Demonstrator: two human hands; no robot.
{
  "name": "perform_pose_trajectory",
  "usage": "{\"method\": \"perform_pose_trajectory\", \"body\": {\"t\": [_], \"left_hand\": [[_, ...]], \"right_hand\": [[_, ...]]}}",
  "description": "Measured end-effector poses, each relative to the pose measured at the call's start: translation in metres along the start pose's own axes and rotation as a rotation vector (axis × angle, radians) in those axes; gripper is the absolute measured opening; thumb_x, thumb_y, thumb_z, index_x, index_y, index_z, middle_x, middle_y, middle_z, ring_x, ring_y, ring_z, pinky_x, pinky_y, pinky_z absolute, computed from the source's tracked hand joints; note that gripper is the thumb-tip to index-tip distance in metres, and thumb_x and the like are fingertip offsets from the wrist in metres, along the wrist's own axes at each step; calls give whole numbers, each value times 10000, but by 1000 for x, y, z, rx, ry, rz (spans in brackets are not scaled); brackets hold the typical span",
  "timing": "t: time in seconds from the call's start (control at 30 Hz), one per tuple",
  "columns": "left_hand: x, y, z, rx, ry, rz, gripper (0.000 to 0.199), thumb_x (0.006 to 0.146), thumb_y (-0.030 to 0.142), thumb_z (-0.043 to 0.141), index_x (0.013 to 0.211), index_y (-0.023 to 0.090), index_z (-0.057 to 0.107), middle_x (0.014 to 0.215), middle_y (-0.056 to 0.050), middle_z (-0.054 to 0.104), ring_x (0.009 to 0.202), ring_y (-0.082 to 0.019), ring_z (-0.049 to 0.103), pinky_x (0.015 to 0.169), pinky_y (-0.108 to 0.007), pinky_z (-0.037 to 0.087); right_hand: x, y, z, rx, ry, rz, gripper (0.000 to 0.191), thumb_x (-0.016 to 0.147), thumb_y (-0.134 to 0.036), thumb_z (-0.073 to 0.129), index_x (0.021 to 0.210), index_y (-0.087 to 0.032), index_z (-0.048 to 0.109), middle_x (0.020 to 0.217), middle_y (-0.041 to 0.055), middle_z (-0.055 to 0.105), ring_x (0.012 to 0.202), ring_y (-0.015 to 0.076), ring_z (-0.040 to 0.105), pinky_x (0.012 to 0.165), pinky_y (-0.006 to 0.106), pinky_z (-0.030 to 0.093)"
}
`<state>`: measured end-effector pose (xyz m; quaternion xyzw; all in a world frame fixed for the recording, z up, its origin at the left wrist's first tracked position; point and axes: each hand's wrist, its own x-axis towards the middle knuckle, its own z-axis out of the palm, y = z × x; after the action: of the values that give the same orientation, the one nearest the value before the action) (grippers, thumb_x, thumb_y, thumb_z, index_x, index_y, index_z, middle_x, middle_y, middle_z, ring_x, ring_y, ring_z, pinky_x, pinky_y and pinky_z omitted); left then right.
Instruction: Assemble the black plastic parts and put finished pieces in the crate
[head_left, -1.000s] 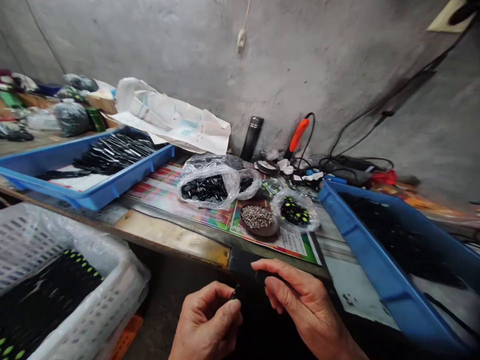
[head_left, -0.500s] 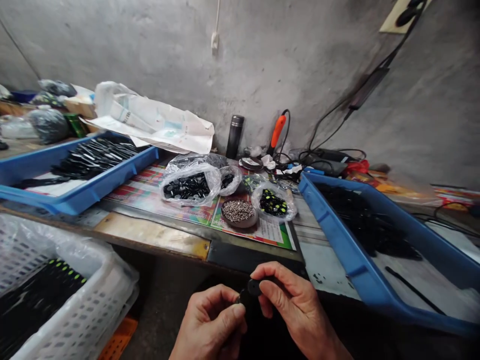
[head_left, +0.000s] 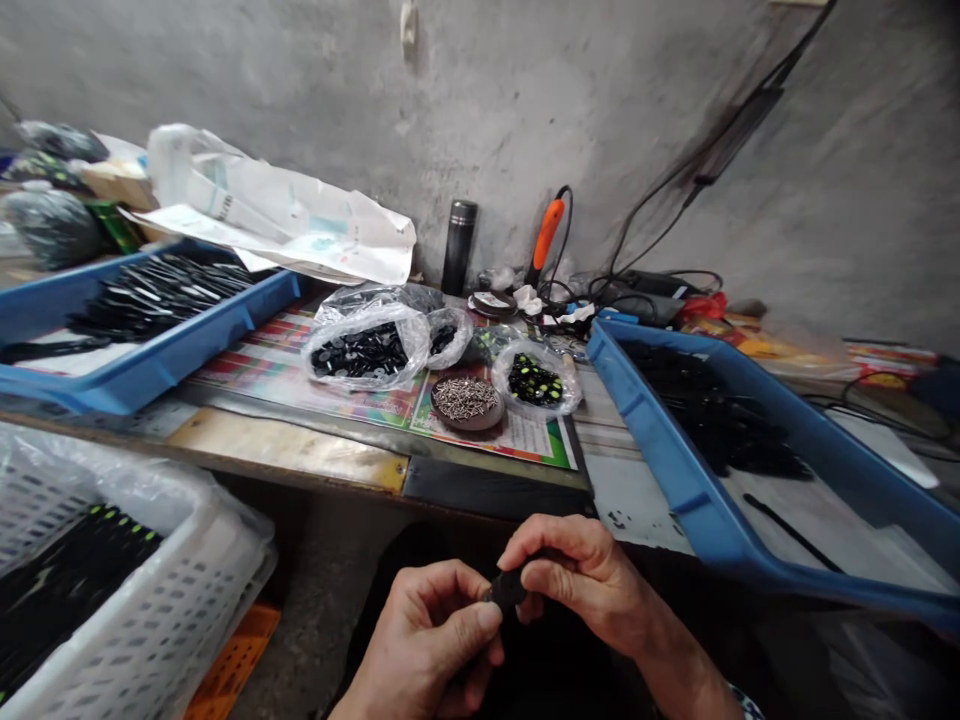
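Between my two hands is a small black plastic part [head_left: 507,590] with a rounded end, held just in front of the bench edge. My left hand [head_left: 439,635] pinches its left side between thumb and forefinger. From the right, my right hand [head_left: 592,580] grips the other side with thumb and fingers. Much of the part lies behind my fingers, so I cannot tell whether it is one piece or two pressed together. Nearest on the bench stands a round dish of small metal screws [head_left: 466,398], beside a plastic bag of black and yellow-green pieces [head_left: 535,382].
A blue tray [head_left: 142,375] of long black parts is at left, another blue tray [head_left: 660,450] at right. A bag of black pieces [head_left: 360,352], a dark flask [head_left: 458,248] and an orange-handled tool [head_left: 549,235] stand behind. A white basket [head_left: 180,590] is low left.
The view has shifted, so the bench appears slightly higher and further left. My hands have come closer together, and the two dark rounded pieces between them now appear to meet.
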<state>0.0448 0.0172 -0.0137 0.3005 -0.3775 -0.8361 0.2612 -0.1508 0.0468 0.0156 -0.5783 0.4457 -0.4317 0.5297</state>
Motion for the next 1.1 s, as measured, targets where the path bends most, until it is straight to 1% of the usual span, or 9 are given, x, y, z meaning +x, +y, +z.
{"method": "perform_pose_trajectory", "body": {"t": [0.27,0.37,0.47,0.6,0.77,0.83,0.9,1.0,1.1], "left_hand": [[-3,-7,1,140,90,26,457,674,554,806,706,125,651,517,16,561,367,-31,379,365,-154,242],[-4,-4,5,240,133,97,423,708,528,781,684,122,664,486,33,505,392,-44,386,397,-164,275],[-6,-2,9,335,200,171,338,744,455,760,703,122,710,489,26,504,415,-68,428,428,-182,307],[-8,-7,11,540,263,350,210,794,359,712,751,162,770,491,3,565,424,-96,468,464,-207,347],[-7,-12,9,720,289,617,110,802,231,705,722,197,773,580,-30,679,498,-121,539,534,-216,377],[-7,-11,9,724,276,584,135,815,245,690,715,190,762,566,-25,657,488,-117,526,526,-216,374],[-5,-9,10,665,239,451,176,828,291,671,716,173,739,546,-12,612,464,-106,494,493,-211,363],[-2,-9,12,404,168,186,251,808,388,679,732,149,674,543,11,568,413,-82,456,420,-191,328],[1,-11,14,182,142,20,336,743,457,741,716,152,602,549,9,597,367,-58,443,370,-165,285]], "right_hand": [[-5,-1,-4,-81,-48,28,362,981,-499,647,998,-144,712,791,50,661,668,157,644,599,202,508],[-8,-2,-2,-70,35,3,363,970,-514,666,1098,-176,697,875,38,647,680,145,640,612,196,507],[-12,0,2,-153,144,-55,331,990,-502,646,1064,-184,700,789,13,631,623,128,615,584,185,476],[-16,4,5,-217,160,-78,328,1026,-474,596,956,-168,691,672,2,614,575,127,593,563,185,451],[-15,0,0,-281,7,-109,363,1043,-469,553,921,-155,687,706,13,620,605,127,587,574,183,438],[-14,-1,1,-306,-3,-101,316,1038,-415,556,914,-154,686,697,5,614,599,120,579,569,174,428],[-11,0,4,-294,64,-76,260,1016,-354,564,892,-155,676,654,-14,587,556,107,554,537,161,411],[-8,4,13,-219,204,-20,238,981,-336,560,868,-152,661,586,-40,516,481,89,484,465,145,362],[-5,10,21,-146,275,34,275,967,-372,560,839,-145,645,561,-45,473,455,83,429,425,139,316]]}}
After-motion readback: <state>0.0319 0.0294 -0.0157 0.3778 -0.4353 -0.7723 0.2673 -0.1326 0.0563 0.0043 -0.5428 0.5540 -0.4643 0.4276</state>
